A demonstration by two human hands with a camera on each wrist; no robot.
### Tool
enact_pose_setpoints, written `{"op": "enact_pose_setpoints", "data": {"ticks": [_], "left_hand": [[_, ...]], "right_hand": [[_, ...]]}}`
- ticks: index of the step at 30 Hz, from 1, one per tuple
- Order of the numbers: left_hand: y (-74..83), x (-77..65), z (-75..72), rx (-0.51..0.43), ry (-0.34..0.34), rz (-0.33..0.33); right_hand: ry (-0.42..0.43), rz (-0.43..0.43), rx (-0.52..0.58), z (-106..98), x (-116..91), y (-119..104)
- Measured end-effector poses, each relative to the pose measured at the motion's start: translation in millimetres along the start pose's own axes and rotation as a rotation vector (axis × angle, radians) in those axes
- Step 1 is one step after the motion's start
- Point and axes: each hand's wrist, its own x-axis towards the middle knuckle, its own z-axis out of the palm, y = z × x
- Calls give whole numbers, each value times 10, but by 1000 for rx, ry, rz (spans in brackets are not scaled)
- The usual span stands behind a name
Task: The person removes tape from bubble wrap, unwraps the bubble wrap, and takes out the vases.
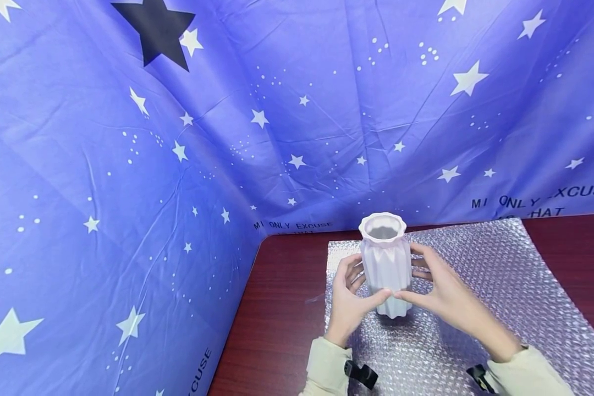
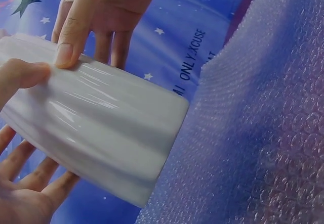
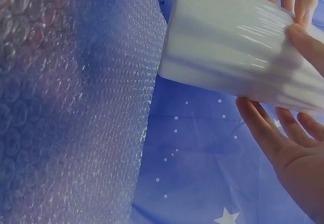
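Observation:
A white fluted vase [image 1: 387, 269] with a scalloped rim stands upright over the bubble wrap in the head view; I cannot tell whether its base touches the wrap. My left hand [image 1: 348, 300] grips its left side, and my right hand [image 1: 443, 289] grips the right side. Both thumbs press the near face, their tips almost meeting. In the left wrist view the glossy vase [image 2: 101, 118] lies across the picture with fingers around it. The right wrist view shows the vase's lower part [image 3: 228, 42] between the hands. Fingertips behind it are partly hidden.
A sheet of bubble wrap [image 1: 495, 275] covers much of the dark red table [image 1: 272, 291]. Blue star-printed cloth [image 1: 326, 110] hangs behind the table and along its left side. Black straps [image 1: 361, 375] sit on both sleeved wrists.

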Motion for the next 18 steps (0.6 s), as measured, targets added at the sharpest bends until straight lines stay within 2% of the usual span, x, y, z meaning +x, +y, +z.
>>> {"op": "enact_pose_setpoints", "data": {"ticks": [9, 18], "left_hand": [[17, 10, -93, 33, 20, 34], [72, 16, -232, 15, 34, 50]], "right_hand": [[-3, -19, 7, 86, 59, -33], [-31, -39, 28, 193, 153, -76]]}}
